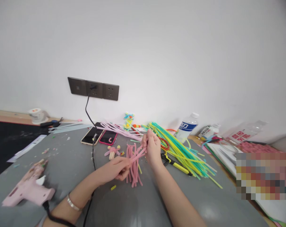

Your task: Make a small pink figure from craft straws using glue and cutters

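A bunch of short pink pipe cleaners [133, 170] hangs over the grey table [138, 205] between my two hands. My left hand [116, 170] is closed on the bunch from the left, fingers pinched around its middle. My right hand [152, 147] is raised just right of it, fingers pinched on the upper ends of the pink strands. A small pink and cream pipe-cleaner figure [112, 152] lies just behind my left hand.
A pink glue gun [27, 187] lies front left, its black cord [93, 157] running to a wall socket [94, 89]. Two phones [99, 136] lie behind. Green and yellow pipe cleaners [183, 151], a yellow-handled tool [174, 164], a water bottle [186, 126] and papers [224, 151] sit to the right.
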A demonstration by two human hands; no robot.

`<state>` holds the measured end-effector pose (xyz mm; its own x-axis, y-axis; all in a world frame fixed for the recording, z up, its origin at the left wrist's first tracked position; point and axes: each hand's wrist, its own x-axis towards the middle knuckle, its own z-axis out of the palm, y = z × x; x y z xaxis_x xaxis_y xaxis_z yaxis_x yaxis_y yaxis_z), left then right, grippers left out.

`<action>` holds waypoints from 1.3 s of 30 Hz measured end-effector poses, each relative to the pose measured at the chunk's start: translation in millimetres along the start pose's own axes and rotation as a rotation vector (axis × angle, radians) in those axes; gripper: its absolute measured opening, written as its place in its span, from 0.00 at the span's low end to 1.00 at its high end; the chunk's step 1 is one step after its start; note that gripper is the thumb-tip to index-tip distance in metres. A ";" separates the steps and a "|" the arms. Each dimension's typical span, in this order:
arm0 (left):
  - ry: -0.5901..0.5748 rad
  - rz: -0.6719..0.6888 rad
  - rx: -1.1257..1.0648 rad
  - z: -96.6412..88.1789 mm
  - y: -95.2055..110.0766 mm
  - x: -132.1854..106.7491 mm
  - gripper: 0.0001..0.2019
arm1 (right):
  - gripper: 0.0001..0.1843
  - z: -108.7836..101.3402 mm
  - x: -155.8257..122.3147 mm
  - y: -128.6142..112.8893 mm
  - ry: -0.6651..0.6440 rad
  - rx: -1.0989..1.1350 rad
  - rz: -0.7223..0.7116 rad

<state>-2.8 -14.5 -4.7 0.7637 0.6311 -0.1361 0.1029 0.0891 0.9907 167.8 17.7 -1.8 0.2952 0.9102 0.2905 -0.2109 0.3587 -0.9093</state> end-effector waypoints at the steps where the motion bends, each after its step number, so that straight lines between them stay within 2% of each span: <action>1: -0.001 0.009 0.011 -0.3 0.3 -0.1 0.22 | 0.32 0.5 -0.4 0.1 0.006 0.012 -0.013; 7: -0.008 0.014 0.094 -1.1 -2.5 0.0 0.24 | 0.30 0.5 -2.3 1.1 0.061 -0.032 -0.100; 12: 0.057 0.024 0.099 0.1 -2.0 0.9 0.27 | 0.31 -1.9 -2.5 -3.8 0.068 -0.079 -0.114; 16: 0.095 0.033 0.128 -0.6 -2.0 1.5 0.28 | 0.25 -4.1 1.1 -10.6 0.096 -0.004 -0.112; 20: 0.069 0.054 0.104 -5.2 -5.5 2.3 0.25 | 0.22 -13.3 11.1 -13.5 0.135 0.102 -0.052; 23: 0.095 0.066 0.113 -9.1 -6.8 2.3 0.23 | 0.20 -26.7 17.5 -16.5 0.154 0.073 -0.058; 26: 0.175 0.098 0.162 -12.4 -6.6 3.0 0.24 | 0.17 -50.4 14.2 -23.4 0.153 -0.159 -0.104; 29: 0.254 0.152 0.206 -15.4 -7.6 5.3 0.27 | 0.17 -83.8 -5.0 -31.6 0.038 -0.677 -0.078; 31: 0.297 0.173 0.228 -17.1 -9.8 7.5 0.29 | 0.18 -104.3 -24.2 -35.7 -0.028 -1.055 0.035; 33: 0.320 0.179 0.238 -18.6 -13.0 9.8 0.29 | 0.25 -117.2 -42.8 -38.1 -0.065 -1.373 0.162; 36: 0.310 0.180 0.233 -20.5 -18.2 12.3 0.29 | 0.38 -118.6 -60.3 -40.0 -0.129 -1.670 0.359; 39: 0.308 0.187 0.248 -22.1 -21.5 13.3 0.29 | 0.40 -107.2 -64.2 -41.9 -0.178 -1.814 0.379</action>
<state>-9.0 9.0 -27.9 0.5619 0.8225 0.0881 0.1600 -0.2125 0.9640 257.6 -78.0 -14.3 0.3622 0.9299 -0.0637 0.9290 -0.3657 -0.0573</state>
